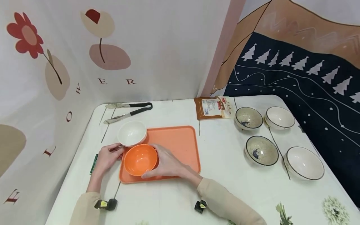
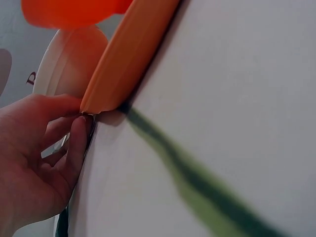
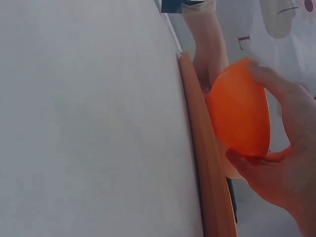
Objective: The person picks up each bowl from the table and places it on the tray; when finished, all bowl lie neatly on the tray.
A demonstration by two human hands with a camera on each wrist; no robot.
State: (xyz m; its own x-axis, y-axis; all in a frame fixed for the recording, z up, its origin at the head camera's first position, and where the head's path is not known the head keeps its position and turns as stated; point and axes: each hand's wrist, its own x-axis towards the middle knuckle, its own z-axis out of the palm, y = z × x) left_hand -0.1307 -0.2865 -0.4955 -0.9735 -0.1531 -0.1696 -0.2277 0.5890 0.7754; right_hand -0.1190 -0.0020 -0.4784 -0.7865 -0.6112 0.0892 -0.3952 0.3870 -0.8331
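The worktop (image 1: 219, 156) is covered in white, with thin dark lines and printed flowers near the front. Behind it hangs a pale cloth (image 1: 168, 47) with flower shapes and red letters; at the right, a dark cloth (image 1: 303, 93) bears white trees.

Tongs (image 1: 139, 111) lie near the back left, a brown packet (image 1: 209, 107) near the back middle. Towards the right edge stand two speckled bowls (image 1: 249, 115) and two cream bowls (image 1: 305, 162). An orange tray (image 1: 180, 140) lies left of centre, with a white bowl (image 1: 132, 133) at its back left corner.

The right hand (image 1: 170, 162) grips the orange bowl (image 1: 140, 160), thumb on the near side and fingers on the far side, over the tray's left part; whether the bowl touches the tray cannot be told. The left hand (image 1: 108, 157) is at the tray's left edge, fingers bent.

Only the left wrist view shows its thumb and forefinger close together at the tray's edge; whether they pinch it is unclear. That view also has a blurred green stripe (image 2: 197, 180) on the worktop. The right wrist view shows the orange bowl's outer wall side-on.
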